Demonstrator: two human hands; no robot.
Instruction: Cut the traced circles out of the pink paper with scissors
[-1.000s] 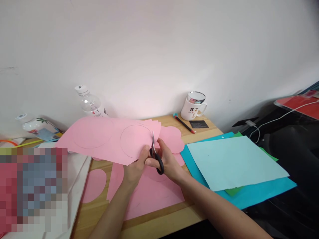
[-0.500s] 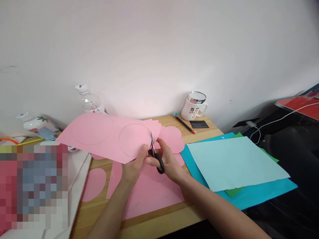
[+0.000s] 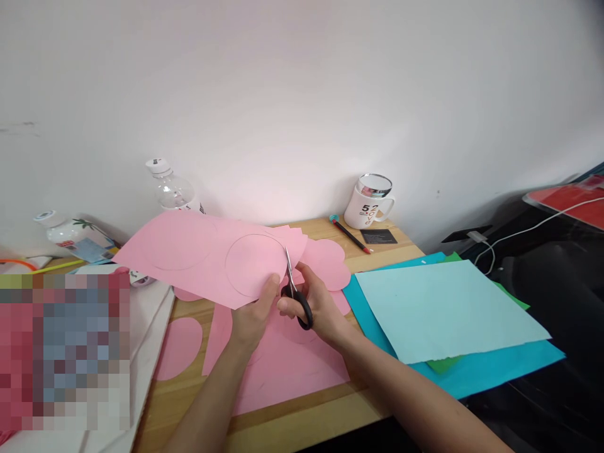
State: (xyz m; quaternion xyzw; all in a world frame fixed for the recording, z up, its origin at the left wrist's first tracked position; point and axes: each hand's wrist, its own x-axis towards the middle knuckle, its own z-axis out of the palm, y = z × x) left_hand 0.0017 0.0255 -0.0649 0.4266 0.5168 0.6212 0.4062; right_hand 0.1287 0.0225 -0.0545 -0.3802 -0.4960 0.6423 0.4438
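My left hand (image 3: pixel 255 314) pinches the near edge of a pink paper sheet (image 3: pixel 189 255) and holds it lifted above the wooden table (image 3: pixel 302 415). Circles are pencilled on the sheet. My right hand (image 3: pixel 321 305) grips black-handled scissors (image 3: pixel 295 292); their blades point up into the sheet's right edge, beside the drawn circle (image 3: pixel 252 264). More pink paper (image 3: pixel 283 371) and cut pink pieces (image 3: pixel 178 346) lie flat under my hands.
Light blue paper (image 3: pixel 443 308) lies on teal and green sheets at right. A white mug (image 3: pixel 368 204), a pencil (image 3: pixel 350 234) and a black card (image 3: pixel 377 236) sit by the wall. Two plastic bottles (image 3: pixel 172 189) stand at left. Dark furniture with a white cable (image 3: pixel 533 223) borders the table's right.
The pink sheet has tilted up slightly on its left side, and the scissor blades have worked a little along the circle's edge. Both hands stay in nearly the same place.
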